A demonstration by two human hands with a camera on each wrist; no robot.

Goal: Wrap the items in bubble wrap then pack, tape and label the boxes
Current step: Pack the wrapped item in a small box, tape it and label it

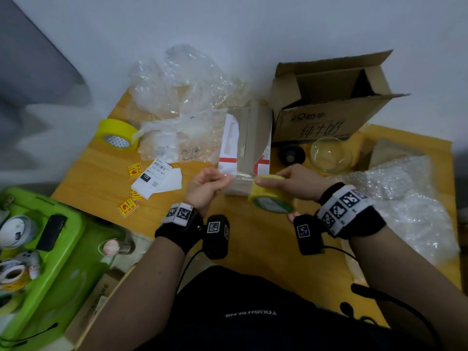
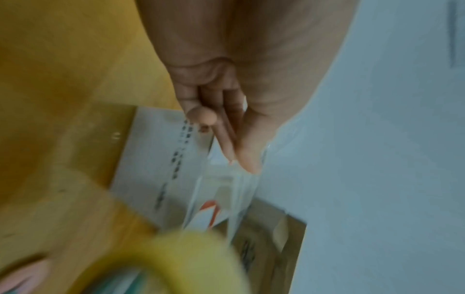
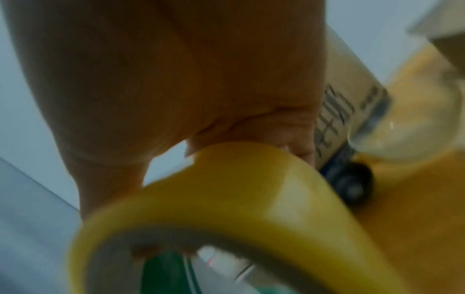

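A small white box point(image 1: 244, 148) with red stripes stands on the wooden table point(image 1: 106, 173) in front of me. My right hand point(image 1: 291, 182) grips a yellow tape roll point(image 1: 272, 196) at the box's near right corner. My left hand point(image 1: 207, 184) pinches the free end of a clear tape strip point(image 1: 239, 176) pulled from that roll across the box's near face. In the left wrist view the left hand's fingertips point(image 2: 247, 159) pinch the clear strip point(image 2: 226, 191) over the box point(image 2: 161, 163). The right wrist view shows the roll point(image 3: 226, 199) close under the right hand point(image 3: 176, 89).
An open brown carton point(image 1: 326, 97) lies at the back right, with a glass bowl point(image 1: 330, 154) and a black round object point(image 1: 291, 154) before it. Bubble wrap point(image 1: 177, 102) is heaped at the back, more point(image 1: 405, 198) at right. A second yellow roll point(image 1: 117, 134), labels point(image 1: 154, 177) and stickers point(image 1: 126, 206) lie at left.
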